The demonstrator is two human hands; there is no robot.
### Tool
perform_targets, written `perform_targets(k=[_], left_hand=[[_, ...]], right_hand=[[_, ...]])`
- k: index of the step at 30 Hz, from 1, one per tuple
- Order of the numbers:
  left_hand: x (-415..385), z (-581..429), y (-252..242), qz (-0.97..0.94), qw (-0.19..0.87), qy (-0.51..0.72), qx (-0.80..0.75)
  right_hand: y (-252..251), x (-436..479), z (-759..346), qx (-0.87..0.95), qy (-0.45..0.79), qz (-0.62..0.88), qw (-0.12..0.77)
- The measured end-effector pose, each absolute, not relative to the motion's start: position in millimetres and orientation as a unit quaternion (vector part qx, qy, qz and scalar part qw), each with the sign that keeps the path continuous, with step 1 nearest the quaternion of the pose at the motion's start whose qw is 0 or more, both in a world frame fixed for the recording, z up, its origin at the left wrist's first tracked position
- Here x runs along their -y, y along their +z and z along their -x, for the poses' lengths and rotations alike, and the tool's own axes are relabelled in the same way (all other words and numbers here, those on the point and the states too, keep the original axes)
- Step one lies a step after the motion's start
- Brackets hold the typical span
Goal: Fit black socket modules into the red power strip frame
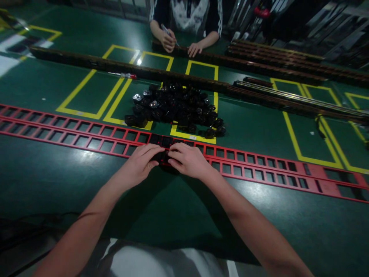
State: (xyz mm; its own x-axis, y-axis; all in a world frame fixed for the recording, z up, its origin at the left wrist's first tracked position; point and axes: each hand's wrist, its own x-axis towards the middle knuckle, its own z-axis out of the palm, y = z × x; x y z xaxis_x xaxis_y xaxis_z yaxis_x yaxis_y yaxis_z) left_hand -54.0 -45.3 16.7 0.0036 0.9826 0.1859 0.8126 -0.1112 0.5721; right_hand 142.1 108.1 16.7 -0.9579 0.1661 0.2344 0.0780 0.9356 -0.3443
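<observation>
A long red frame (331, 187) with two rows of square openings lies across the green table in front of me. Small black blocks (156, 139) fill several openings near its middle. My left hand (144, 161) bends its fingers and thumb around a black block in the near row. From the other side, my right hand (188, 158) has its curled fingers on the same spot, fingertips almost meeting the left ones. The gripped block is mostly hidden by my fingers. Just beyond the frame sits a heap of loose black blocks (174, 105), some with shiny faces.
Long dark rails (196, 80) run across the table behind the heap, with a red-handled screwdriver (127, 75) beside them. More rails (276, 57) are stacked at the back right. Opposite me a person (187, 23) holds a pen (166, 30). Yellow tape (291, 134) marks rectangles.
</observation>
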Motion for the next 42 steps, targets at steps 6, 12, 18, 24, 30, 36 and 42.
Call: perform_targets(k=[6, 12, 18, 24, 30, 36, 42], left_hand=[[44, 44, 9, -0.689, 0.049, 0.251, -0.678], [47, 46, 11, -0.701, 0.044, 0.237, -0.671], [49, 50, 3, -0.713, 0.026, 0.245, -0.657], [46, 52, 0, -0.718, 0.006, 0.221, -0.660], [49, 44, 4, -0.688, -0.020, 0.185, -0.701], [43, 47, 13, -0.688, -0.005, 0.166, -0.706], [40, 51, 16, -0.682, 0.012, 0.167, -0.712]], right_hand=[[17, -108, -142, 0.974, 0.168, 0.063, 0.136], [17, -108, -142, 0.975, 0.165, 0.062, 0.139], [17, -107, -142, 0.975, 0.157, 0.061, 0.142], [17, -108, -142, 0.975, 0.160, 0.064, 0.140], [17, -107, -142, 0.974, 0.170, 0.069, 0.130], [18, -108, -142, 0.975, 0.167, 0.065, 0.133], [16, -105, -141, 0.978, 0.151, 0.063, 0.132]])
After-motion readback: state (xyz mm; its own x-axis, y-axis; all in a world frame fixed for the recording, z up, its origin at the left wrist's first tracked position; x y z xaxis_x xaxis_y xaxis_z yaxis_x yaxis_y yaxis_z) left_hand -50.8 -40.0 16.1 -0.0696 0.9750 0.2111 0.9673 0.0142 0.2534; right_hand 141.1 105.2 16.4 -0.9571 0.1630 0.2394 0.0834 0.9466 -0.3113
